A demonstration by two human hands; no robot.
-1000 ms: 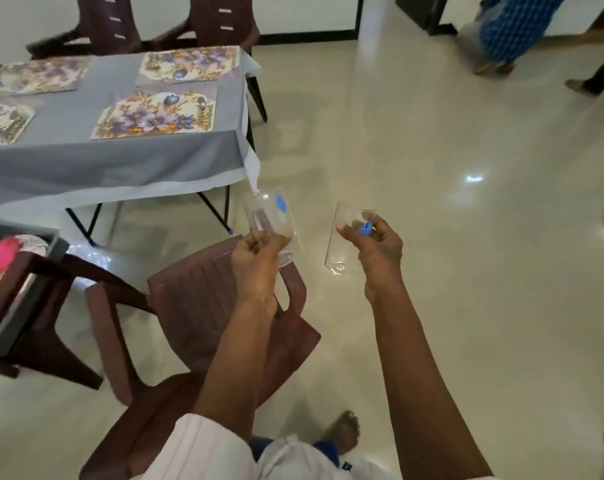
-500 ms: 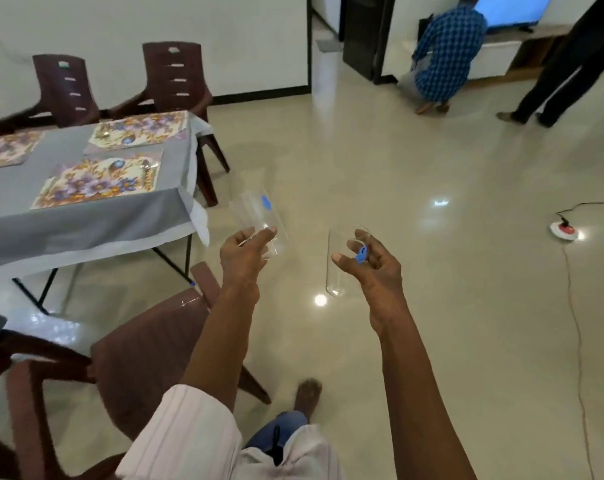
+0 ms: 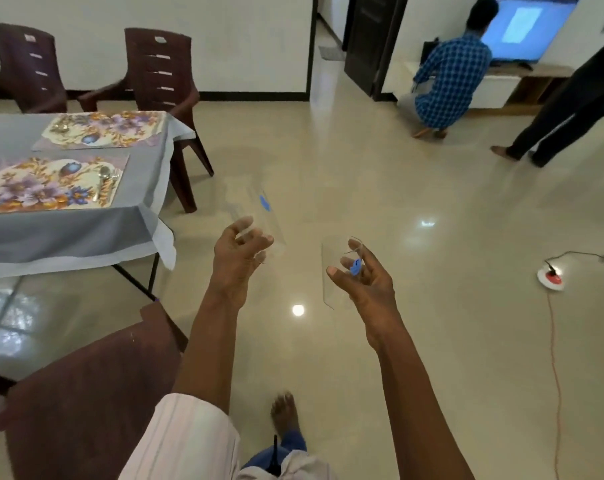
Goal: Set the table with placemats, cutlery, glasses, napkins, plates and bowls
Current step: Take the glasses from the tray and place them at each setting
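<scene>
With left hand [image 3: 240, 258], gripping a tilted clear glass [image 3: 255, 211]; with right hand [image 3: 366, 282], holding a second glass [image 3: 331, 261]. Carrying glasses, seemingly. Next: cross to table [image 3: 144, 174], up-left of left hand; stand both upright beside placemat [image 3: 51, 185].

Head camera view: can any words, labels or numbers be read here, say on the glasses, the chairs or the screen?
None is legible.
Left sticker, blue, on the left glass in the left hand: blurred.
Right sticker, blue, on the right glass in the right hand: too small.
Label on the chair: too small.
Screen: only a pale patch.
</scene>
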